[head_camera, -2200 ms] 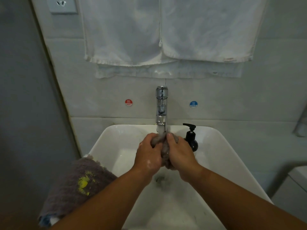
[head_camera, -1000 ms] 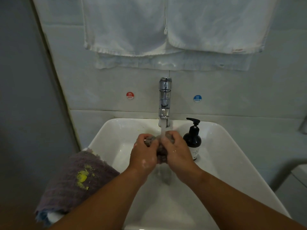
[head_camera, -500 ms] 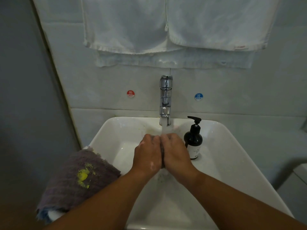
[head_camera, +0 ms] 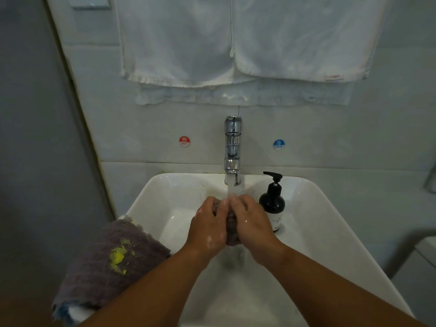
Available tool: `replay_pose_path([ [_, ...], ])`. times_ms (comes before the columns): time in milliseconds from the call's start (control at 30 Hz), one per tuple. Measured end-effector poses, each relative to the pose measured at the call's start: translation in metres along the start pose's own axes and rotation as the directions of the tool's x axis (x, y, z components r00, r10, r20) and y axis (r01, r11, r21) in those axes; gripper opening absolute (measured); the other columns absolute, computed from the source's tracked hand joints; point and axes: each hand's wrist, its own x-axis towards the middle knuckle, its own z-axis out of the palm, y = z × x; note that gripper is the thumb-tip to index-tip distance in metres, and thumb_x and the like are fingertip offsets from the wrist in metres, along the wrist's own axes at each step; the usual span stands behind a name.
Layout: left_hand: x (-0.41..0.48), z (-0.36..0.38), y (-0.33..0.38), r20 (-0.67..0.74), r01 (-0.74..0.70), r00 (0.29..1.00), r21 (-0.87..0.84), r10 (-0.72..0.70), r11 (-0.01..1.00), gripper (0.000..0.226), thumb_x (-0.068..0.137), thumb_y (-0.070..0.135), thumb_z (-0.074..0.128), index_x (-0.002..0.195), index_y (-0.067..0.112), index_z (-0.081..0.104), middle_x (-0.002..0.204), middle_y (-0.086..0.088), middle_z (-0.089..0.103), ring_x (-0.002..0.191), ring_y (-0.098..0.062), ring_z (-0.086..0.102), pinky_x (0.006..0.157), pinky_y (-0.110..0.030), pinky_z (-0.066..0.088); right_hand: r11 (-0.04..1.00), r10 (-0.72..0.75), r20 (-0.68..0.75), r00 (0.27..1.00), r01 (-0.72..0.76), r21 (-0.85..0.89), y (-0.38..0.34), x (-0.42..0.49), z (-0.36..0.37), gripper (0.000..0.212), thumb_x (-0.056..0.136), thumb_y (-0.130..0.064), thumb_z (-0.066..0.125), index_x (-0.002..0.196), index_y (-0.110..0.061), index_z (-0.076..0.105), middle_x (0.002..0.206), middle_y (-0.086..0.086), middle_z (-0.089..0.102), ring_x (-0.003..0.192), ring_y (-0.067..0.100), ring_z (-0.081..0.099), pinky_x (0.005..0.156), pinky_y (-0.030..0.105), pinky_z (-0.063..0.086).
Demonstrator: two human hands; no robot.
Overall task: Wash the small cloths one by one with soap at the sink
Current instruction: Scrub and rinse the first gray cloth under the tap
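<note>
Sodden grey cloth (head_camera: pixel 232 228), limp and soap-slick, sits bunched between left hand (head_camera: pixel 208 228) and right hand (head_camera: pixel 251 224); both sets of fingers clench it under the tap (head_camera: pixel 232 147), best gripped as a wad.

Single head view, looking forward-down, close over sink (head_camera: pixel 330 223) toward wall.

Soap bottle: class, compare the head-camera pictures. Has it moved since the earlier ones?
No. The soap bottle stands in the same spot just right of the tap, as before. Only the camera view has shifted.
</note>
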Motion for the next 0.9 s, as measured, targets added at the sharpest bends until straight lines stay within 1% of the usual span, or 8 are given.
replay_pose_path([
  [67, 0.001, -0.002, 0.000, 0.020, -0.004, 1.000, -0.070, 0.005, 0.998, 0.017, 0.106, 0.044, 0.043, 0.108, 0.031, 0.056, 0.107, -0.001, 0.065, 0.098, -0.021, 0.066, 0.076, -0.042, 0.064, 0.999, 0.027, 0.013, 1.000, -0.027, 0.028, -0.004, 0.000, -0.005, 0.018, 0.104, -0.040, 0.050, 0.103, -0.026, 0.060, 0.106, 0.005, 0.067, 0.095, 0.021, 0.067, 0.069, 0.040, 0.064],
  [200, -0.002, -0.003, 0.003, 0.078, 0.028, 0.997, -0.194, -0.013, 0.981, 0.011, 0.107, 0.031, 0.047, 0.111, 0.033, 0.057, 0.111, -0.007, 0.066, 0.096, -0.026, 0.070, 0.061, -0.030, 0.061, 0.990, 0.076, 0.069, 0.995, -0.083, 0.113, -0.010, -0.002, -0.011, 0.008, 0.103, -0.021, 0.054, 0.107, -0.021, 0.060, 0.104, 0.013, 0.065, 0.083, 0.023, 0.063, 0.047, 0.021, 0.049],
  [400, -0.004, -0.010, 0.015, 0.177, 0.080, 0.983, -0.132, -0.056, 0.988, 0.009, 0.104, 0.031, 0.054, 0.110, 0.030, 0.060, 0.105, -0.005, 0.071, 0.092, -0.025, 0.073, 0.073, -0.043, 0.065, 0.985, 0.172, 0.120, 0.978, -0.175, 0.012, -0.022, -0.006, -0.021, 0.014, 0.098, -0.017, 0.052, 0.108, -0.025, 0.059, 0.100, 0.014, 0.068, 0.083, 0.028, 0.068, 0.061, 0.032, 0.057],
  [500, -0.011, -0.019, 0.024, 0.207, 0.041, 0.978, -0.048, -0.030, 0.998, 0.010, 0.104, 0.034, 0.055, 0.111, 0.029, 0.060, 0.104, -0.002, 0.071, 0.091, -0.021, 0.073, 0.073, -0.037, 0.065, 0.984, 0.176, 0.149, 0.973, -0.170, -0.050, -0.031, -0.018, -0.028, 0.010, 0.100, -0.023, 0.053, 0.108, -0.026, 0.057, 0.103, 0.010, 0.068, 0.090, 0.028, 0.070, 0.066, 0.032, 0.059],
  [600, -0.016, -0.029, 0.040, 0.160, -0.055, 0.985, -0.086, 0.068, 0.995, 0.009, 0.103, 0.031, 0.058, 0.111, 0.031, 0.061, 0.105, -0.002, 0.070, 0.092, -0.020, 0.072, 0.070, -0.033, 0.064, 0.999, 0.037, 0.136, 0.990, -0.036, -0.008, -0.049, -0.026, -0.033, 0.011, 0.102, -0.018, 0.054, 0.110, -0.025, 0.056, 0.109, 0.011, 0.065, 0.094, 0.028, 0.068, 0.059, 0.026, 0.058],
  [733, -0.002, -0.044, 0.082, 0.023, -0.190, 0.980, -0.173, 0.197, 0.966, 0.017, 0.101, 0.021, 0.059, 0.116, 0.029, 0.061, 0.111, -0.007, 0.066, 0.094, -0.026, 0.069, 0.068, -0.036, 0.064, 0.963, -0.268, 0.042, 0.963, 0.266, 0.043, -0.093, -0.014, -0.035, 0.026, 0.098, -0.015, 0.059, 0.120, -0.029, 0.054, 0.110, 0.003, 0.062, 0.099, 0.025, 0.066, 0.076, 0.046, 0.064],
  [833, 0.015, -0.054, 0.113, -0.041, -0.275, 0.961, -0.210, 0.273, 0.938, 0.022, 0.101, 0.016, 0.059, 0.121, 0.023, 0.060, 0.112, -0.010, 0.064, 0.090, -0.023, 0.067, 0.054, -0.023, 0.056, 0.932, -0.362, 0.047, 0.931, 0.362, 0.013, -0.129, 0.002, -0.036, 0.044, 0.100, -0.018, 0.054, 0.138, -0.038, 0.044, 0.116, -0.001, 0.055, 0.102, 0.021, 0.063, 0.075, 0.036, 0.063],
  [900, 0.026, -0.059, 0.125, -0.071, -0.311, 0.950, -0.207, 0.303, 0.928, 0.021, 0.099, 0.016, 0.061, 0.119, 0.022, 0.061, 0.111, -0.009, 0.065, 0.092, -0.023, 0.068, 0.054, -0.023, 0.056, 0.935, -0.352, 0.072, 0.933, 0.353, -0.003, -0.145, 0.013, -0.036, 0.050, 0.102, -0.020, 0.051, 0.146, -0.040, 0.038, 0.124, 0.002, 0.053, 0.103, 0.018, 0.061, 0.070, 0.028, 0.060],
])
